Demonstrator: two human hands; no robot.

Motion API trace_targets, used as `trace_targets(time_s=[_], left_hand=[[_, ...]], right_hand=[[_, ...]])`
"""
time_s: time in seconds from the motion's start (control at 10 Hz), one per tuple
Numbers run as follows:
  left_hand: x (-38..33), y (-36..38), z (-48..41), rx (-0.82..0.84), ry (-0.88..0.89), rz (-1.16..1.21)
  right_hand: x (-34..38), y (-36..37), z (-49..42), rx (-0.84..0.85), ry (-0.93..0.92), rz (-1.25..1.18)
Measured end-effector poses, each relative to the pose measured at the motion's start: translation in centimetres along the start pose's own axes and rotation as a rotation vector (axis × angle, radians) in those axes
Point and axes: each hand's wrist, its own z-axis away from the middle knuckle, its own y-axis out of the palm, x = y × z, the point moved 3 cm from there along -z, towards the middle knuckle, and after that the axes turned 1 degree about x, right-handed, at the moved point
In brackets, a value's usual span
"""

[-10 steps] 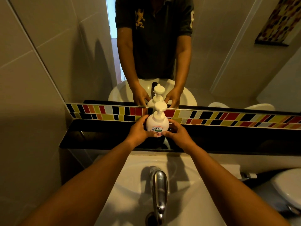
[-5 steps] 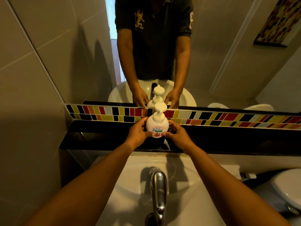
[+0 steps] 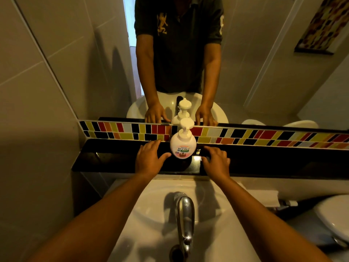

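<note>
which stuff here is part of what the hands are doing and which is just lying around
In hand:
- soap pump bottle, upright on the black shelf
- left hand, fingers spread, thumb by the bottle's side; contact unclear
- right hand, fingers spread, apart from the bottle

Lying about:
- tap
- basin
- coloured tile strip
- mirror

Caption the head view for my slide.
Open left hand and right hand flank a soap bottle on the black ledge.

head cam | looks forward-down — close over sink (image 3: 154, 214) — faces mirror (image 3: 255, 53)
</note>
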Motion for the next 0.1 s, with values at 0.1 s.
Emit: trace_targets(time_s=[0.1], left_hand=[[1.64,0.49,0.26,-0.026,0.042,-0.180]], right_hand=[[-0.60,0.11,1.12,-0.040,-0.069,0.111]])
